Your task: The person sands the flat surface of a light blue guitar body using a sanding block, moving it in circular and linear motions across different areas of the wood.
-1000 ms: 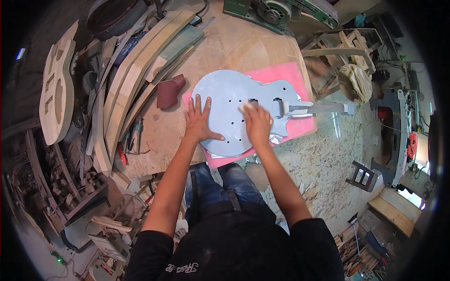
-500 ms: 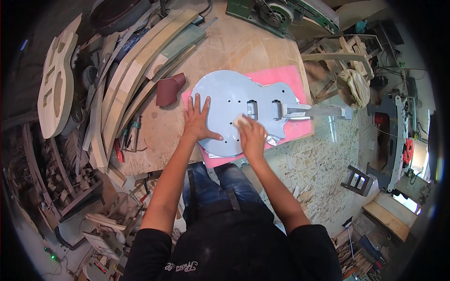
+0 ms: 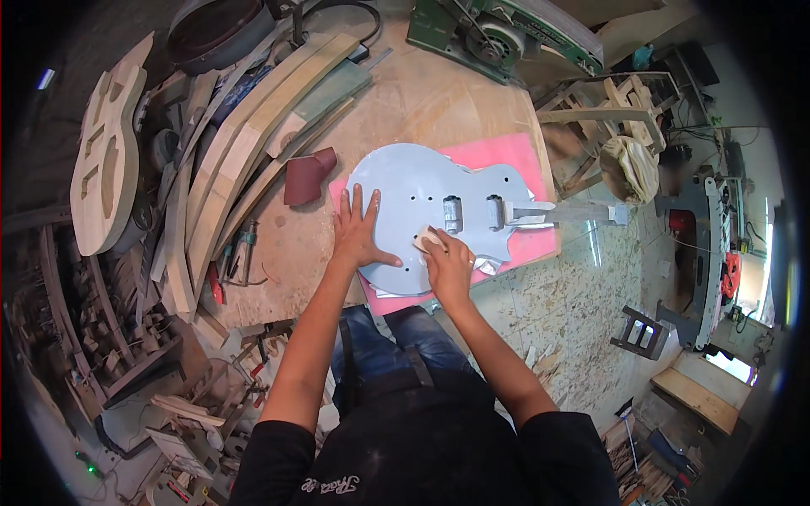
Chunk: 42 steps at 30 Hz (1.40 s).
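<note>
A pale grey guitar body (image 3: 392, 181) with several drilled holes and two pickup cavities lies flat on a pink foam sheet (image 3: 527, 156), its neck (image 3: 582, 213) pointing right. My left hand (image 3: 357, 232) rests on the body's left end, fingers spread and holding nothing. In my right hand (image 3: 450, 263), the fingertips pinch a small pale piece of sandpaper (image 3: 424, 239) with a brownish edge. It is pressed against the face of the body, left of the pickup cavities. Fingers partly cover it.
A curled maroon sandpaper sheet (image 3: 305, 177) lies on the wooden table (image 3: 413, 93) left of the guitar. Curved wooden pieces (image 3: 245, 135) and a clamp (image 3: 245, 250) are farther left, beside an unpainted guitar body (image 3: 105, 160). A green machine (image 3: 498, 38) stands at the back.
My right hand has moved slightly left and down across the guitar body with the sandpaper. My left hand keeps its place on the body. The whole view has shifted a little.
</note>
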Available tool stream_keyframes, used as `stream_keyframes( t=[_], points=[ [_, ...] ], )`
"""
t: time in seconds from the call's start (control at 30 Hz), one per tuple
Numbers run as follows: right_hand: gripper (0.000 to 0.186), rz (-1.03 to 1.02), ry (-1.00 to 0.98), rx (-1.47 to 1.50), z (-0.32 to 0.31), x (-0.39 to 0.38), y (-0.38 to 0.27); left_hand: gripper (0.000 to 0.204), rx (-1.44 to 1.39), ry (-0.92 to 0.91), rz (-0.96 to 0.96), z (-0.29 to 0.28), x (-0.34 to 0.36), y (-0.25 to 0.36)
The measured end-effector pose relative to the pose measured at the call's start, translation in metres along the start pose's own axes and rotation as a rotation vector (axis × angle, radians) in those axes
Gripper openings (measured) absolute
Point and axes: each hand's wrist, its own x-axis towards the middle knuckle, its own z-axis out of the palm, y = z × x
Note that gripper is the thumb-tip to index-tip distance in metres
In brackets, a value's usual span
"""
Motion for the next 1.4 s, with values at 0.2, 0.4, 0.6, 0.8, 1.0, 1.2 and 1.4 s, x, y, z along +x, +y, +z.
stream_keyframes(
  t=[0.2, 0.4, 0.6, 0.8, 1.0, 1.2, 1.4],
  points=[
    [0.034, 0.136, 0.069, -0.053, 0.01, 0.109, 0.017, 0.171, 0.003, -0.016, 0.014, 0.0, 0.003, 0.007],
    [0.036, 0.013, 0.012, -0.052, 0.004, 0.005, 0.0, 0.171, -0.003, -0.032, -0.017, -0.003, -0.002, 0.002],
    [0.036, 0.081, 0.027, -0.034, 0.006, 0.097, 0.017, 0.172, 0.015, -0.05, -0.01, -0.002, 0.002, 0.012],
    [0.033, 0.056, 0.053, -0.065, 0.008, 0.021, 0.0, 0.171, 0.0, -0.031, -0.014, -0.002, 0.0, 0.002],
    [0.028, 0.051, 0.057, -0.03, 0.003, 0.077, 0.007, 0.172, 0.01, -0.007, 0.025, -0.004, 0.001, 0.002],
    [0.031, 0.238, -0.022, -0.05, 0.045, 0.06, 0.042, 0.171, 0.037, 0.069, 0.108, 0.005, 0.012, 0.004],
    [0.033, 0.115, 0.024, -0.014, 0.005, 0.052, 0.015, 0.173, 0.06, 0.103, 0.155, 0.009, 0.007, -0.001]
  ],
)
